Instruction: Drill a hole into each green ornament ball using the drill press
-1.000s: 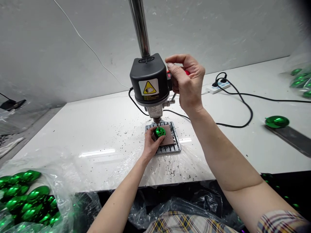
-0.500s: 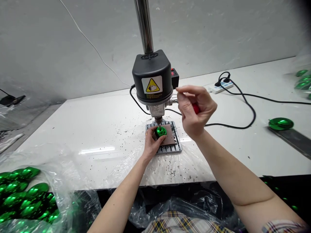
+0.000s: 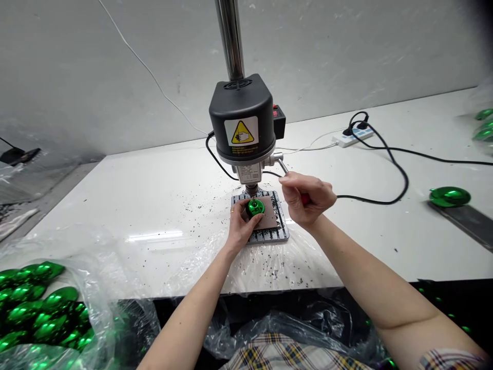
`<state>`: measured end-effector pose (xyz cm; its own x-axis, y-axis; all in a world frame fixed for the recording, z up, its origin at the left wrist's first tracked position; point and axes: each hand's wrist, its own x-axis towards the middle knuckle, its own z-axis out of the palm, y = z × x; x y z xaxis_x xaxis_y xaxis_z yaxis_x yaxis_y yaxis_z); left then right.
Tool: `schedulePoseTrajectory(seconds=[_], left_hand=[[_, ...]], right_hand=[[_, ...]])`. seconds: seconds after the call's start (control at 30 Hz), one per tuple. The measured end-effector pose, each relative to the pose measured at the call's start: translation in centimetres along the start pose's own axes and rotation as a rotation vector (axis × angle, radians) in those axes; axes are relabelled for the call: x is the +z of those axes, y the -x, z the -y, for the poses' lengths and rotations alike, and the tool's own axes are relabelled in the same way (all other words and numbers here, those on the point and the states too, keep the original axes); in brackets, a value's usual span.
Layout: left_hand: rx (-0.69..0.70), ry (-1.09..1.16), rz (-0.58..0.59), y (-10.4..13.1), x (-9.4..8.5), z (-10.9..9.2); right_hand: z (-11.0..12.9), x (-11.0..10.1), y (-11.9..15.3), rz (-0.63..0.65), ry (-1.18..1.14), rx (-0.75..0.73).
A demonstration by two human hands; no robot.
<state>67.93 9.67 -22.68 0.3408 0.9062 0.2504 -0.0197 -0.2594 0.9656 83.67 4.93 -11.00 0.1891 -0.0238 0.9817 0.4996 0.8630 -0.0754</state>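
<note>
Under the chuck of a small bench drill press (image 3: 241, 118), my left hand (image 3: 241, 223) grips a shiny green disc (image 3: 256, 207) between thumb and fingers. The disc rests on a brown square board (image 3: 270, 216), which lies on the slotted metal base (image 3: 283, 234). My right hand (image 3: 306, 198) is wrapped round the drill press lever (image 3: 283, 166), whose red knob shows between the fingers. Whether the drill bit touches the disc, I cannot tell.
Several green discs (image 3: 50, 303) lie in a clear plastic bag at the left. Another green disc (image 3: 450, 196) sits on a dark flat bar (image 3: 464, 223) at the right. A power strip (image 3: 354, 136) with black cables stands behind. Dark shavings are scattered around the base.
My right hand has come down with the lever, and the lever's metal rod now shows. My left hand keeps the disc in the same place.
</note>
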Motion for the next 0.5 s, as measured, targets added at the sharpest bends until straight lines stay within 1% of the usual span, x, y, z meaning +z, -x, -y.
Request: schedulePoseTrajectory(seconds=[0.1,0.17,0.2,0.27,0.33,0.37,0.4,0.43,0.47,0.5], left_hand=[[-0.021,0.017,-0.001,0.0,0.1,0.0],[-0.040,0.032,0.004,0.0,0.1,0.0],[-0.048,0.043,0.006,-0.1,0.2,0.0],[-0.066,0.051,0.009,-0.2,0.2,-0.3],[-0.082,0.013,-0.010,-0.2,0.3,-1.0],[-0.086,-0.035,-0.038,0.0,0.3,-1.5],[-0.083,-0.099,-0.082,0.4,0.3,-2.1],[-0.067,-0.176,-0.126,1.1,0.3,-2.8],[-0.029,-0.257,-0.158,2.2,0.1,-3.4],[0.040,-0.330,-0.173,3.6,-0.1,-3.9]], right_hand=[[0.1,0.0,0.0,0.043,0.003,-0.015],[0.3,0.2,-0.8,0.035,0.008,0.023],[0.5,0.4,-1.6,0.013,0.021,0.073],[0.5,1.2,-4.1,-0.036,0.046,0.254],[0.2,2.1,-7.2,-0.062,0.023,0.531],[-0.1,2.6,-8.8,-0.076,-0.017,0.677],[-0.5,3.0,-10.1,-0.090,-0.072,0.819],[-0.9,3.4,-11.2,-0.107,-0.114,0.928],[-1.3,3.7,-12.0,-0.122,-0.136,1.001],[-1.7,3.9,-12.5,-0.135,-0.138,1.036]])
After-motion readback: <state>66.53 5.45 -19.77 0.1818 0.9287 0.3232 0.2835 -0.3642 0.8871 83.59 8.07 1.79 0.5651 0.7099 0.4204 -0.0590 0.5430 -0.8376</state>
